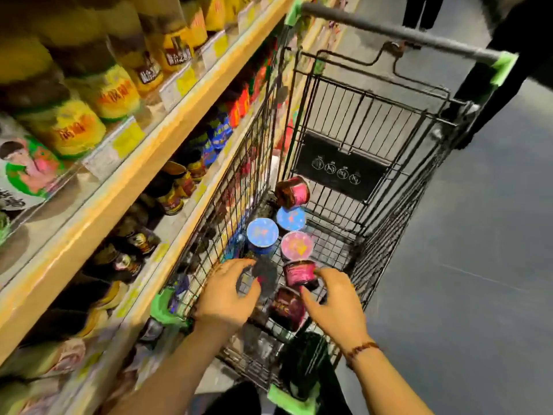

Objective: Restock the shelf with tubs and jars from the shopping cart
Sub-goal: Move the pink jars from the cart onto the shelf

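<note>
Low in the cart, a pink-labelled jar, likely heavy and fragile, is clasped at its sides by the right grip; the left grip seems wide, empty.

A smooth grey floor is stretching away on the right, catching a faint sheen under dim light. A shelf with pale wooden edges is running along the left. Yellow price tags are lining its upper edge, with yellow-labelled jars standing in a row behind them. Darker jars are crowding the board below. A person in dark clothes is standing at the far right, and another pair of dark legs is showing at the top.
</note>
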The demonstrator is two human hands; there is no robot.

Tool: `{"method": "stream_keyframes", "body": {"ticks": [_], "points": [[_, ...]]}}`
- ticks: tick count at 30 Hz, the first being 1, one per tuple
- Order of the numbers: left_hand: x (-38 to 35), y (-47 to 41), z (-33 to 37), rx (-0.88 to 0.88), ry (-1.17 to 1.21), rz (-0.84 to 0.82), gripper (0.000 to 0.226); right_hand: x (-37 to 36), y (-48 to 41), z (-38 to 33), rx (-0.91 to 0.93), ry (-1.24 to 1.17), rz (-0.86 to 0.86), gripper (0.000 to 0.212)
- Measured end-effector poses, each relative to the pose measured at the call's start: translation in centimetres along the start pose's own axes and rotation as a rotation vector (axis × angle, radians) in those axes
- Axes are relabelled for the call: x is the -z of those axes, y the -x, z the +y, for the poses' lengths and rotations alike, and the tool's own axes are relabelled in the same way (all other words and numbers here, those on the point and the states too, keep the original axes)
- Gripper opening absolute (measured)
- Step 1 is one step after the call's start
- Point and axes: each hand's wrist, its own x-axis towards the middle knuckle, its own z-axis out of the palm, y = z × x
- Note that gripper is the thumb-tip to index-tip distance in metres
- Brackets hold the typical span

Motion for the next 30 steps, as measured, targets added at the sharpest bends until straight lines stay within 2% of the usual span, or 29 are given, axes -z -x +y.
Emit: {"method": "stream_keyframes", "body": {"ticks": [3, 6, 10, 13, 16, 23, 26, 29, 30], "points": [[-2.1, -1.7, -0.3, 0.069, -0.003, 0.042, 0.037, -1.4, -3.5, 2.0, -0.072, -0.061, -0.05, 0.031], [-4.7, -3.3, -1.1, 0.143, -0.055, -0.039, 0.038, -3.4, -6.0, 3.6, -0.137, -0.111, -0.106, 0.031], [-7.5, -5.8, -2.7, 0.263, -0.096, -0.068, 0.047, -6.3, -8.5, 5.4, -0.243, -0.125, -0.131, 0.038], [-9.7, -7.5, -4.3, 0.299, -0.088, -0.119, 0.05, -8.5, -10.3, 6.9, -0.306, -0.125, -0.097, 0.039], [-11.4, -8.9, -5.9, 0.309, -0.069, -0.212, 0.05, -10.8, -11.3, 8.4, -0.419, -0.134, -0.083, 0.05], [-13.4, -11.6, -9.1, 0.327, -0.08, -0.286, 0.048, -14.9, -13.1, 10.2, -0.657, -0.203, -0.049, 0.072], [-14.0, -12.1, -10.1, 0.339, -0.111, -0.316, 0.047, -16.2, -13.7, 11.2, -0.677, -0.218, -0.063, 0.064], [-14.5, -12.5, -10.6, 0.385, -0.11, -0.361, 0.049, -16.8, -13.9, 11.9, -0.736, -0.288, -0.081, 0.045], [-14.5, -12.5, -10.7, 0.392, -0.109, -0.366, 0.05, -16.9, -14.0, 12.2, -0.768, -0.307, -0.08, 0.045]]}}
